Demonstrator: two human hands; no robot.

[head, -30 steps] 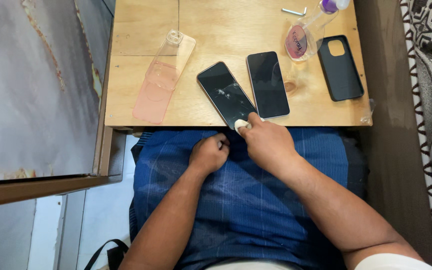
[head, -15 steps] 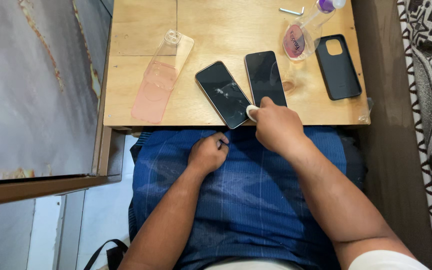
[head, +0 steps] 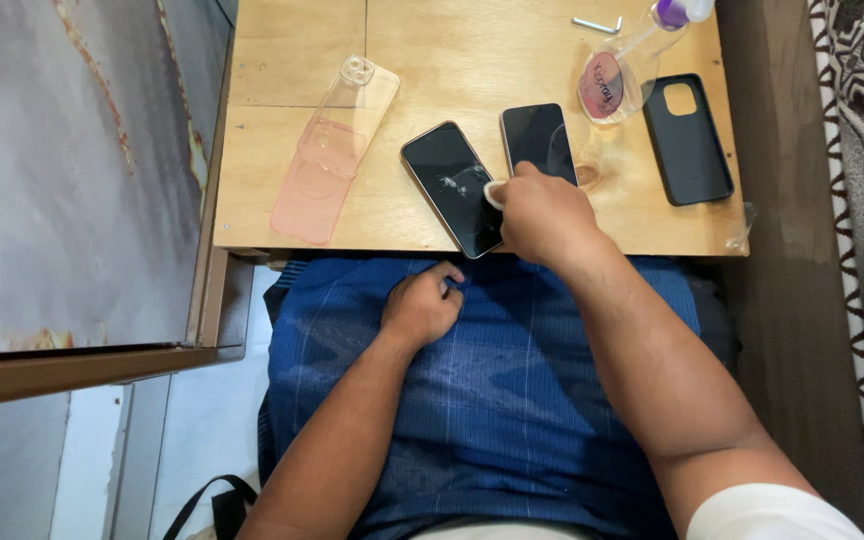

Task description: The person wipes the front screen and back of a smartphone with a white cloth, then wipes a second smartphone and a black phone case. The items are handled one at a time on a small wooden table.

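Phones lie side by side on the wooden table (head: 292, 30): cracked phone (head: 452, 186) left, dark phone (head: 537, 140) right. Right hand (head: 544, 215) pinches a white pad (head: 494, 193) between them; left hand (head: 420, 305) is a closed fist on the lap.

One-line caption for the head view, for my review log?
Right hand presses a small white pad between two dark phones on a wooden table; left hand rests fisted on the lap.
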